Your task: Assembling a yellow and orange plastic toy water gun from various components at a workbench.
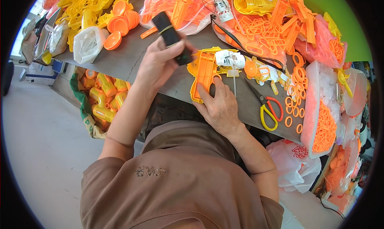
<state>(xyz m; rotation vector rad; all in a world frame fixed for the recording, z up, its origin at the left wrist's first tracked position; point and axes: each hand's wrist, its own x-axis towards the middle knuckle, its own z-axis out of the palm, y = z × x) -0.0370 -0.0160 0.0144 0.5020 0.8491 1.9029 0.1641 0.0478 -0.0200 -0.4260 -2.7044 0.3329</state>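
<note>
My left hand (161, 61) is raised above the table edge, closed around a black rectangular block (170, 34) with a thin band around it. The block's lower end is slightly blurred. My right hand (219, 109) rests at the near end of a yellow plastic toy shell (193, 67), thumb and fingers gripping that end. A long orange tray-like part (205, 69) sits inside the shell. At the shell's right side lies a white mechanism with dark wires (230, 59), beside a small round orange part (251, 68).
Scissors with red and yellow handles (267, 107) lie right of my right hand. Orange rings (299, 79) and a clear bin of orange parts (314, 129) are farther right. Orange cups (119, 26) and yellow shells (86, 3) stand far left. A sack of yellow pieces (86, 113) is below the table.
</note>
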